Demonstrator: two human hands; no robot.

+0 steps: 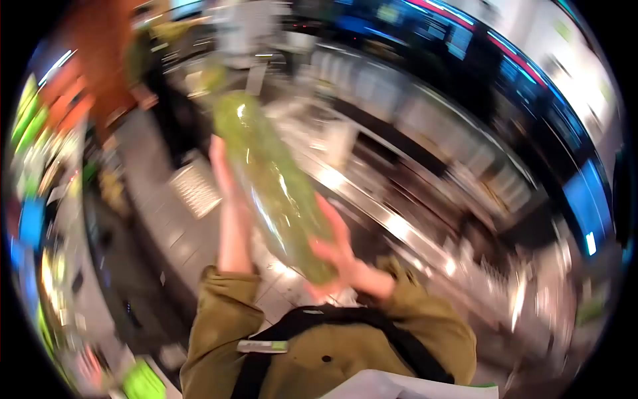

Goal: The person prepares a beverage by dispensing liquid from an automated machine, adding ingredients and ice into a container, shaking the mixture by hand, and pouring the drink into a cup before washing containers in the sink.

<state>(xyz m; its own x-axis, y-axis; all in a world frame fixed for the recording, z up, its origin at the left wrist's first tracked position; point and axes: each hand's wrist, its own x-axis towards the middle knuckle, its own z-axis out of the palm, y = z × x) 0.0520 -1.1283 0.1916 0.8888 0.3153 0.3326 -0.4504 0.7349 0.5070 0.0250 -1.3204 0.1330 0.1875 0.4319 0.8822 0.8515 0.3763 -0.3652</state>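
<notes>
A long green package (276, 193), rounded and shiny like plastic wrap, is held up in front of my chest, tilted with its far end toward the upper left. What is inside it I cannot make out. My left hand (222, 166) grips its left side near the far end, with most of the fingers hidden behind it. Around the lower right end are the fingers of my right hand (335, 249), partly smeared by motion. White paper (399, 387) shows at the bottom edge, in front of my olive shirt and black apron straps.
To the right runs a long steel counter (399, 226) with bins behind it and lit screens (438, 30) above. Another person (156, 80) in dark clothes stands at the upper left. Near them is a pale box-like thing (195, 189). Cluttered shelves (53, 219) line the left side.
</notes>
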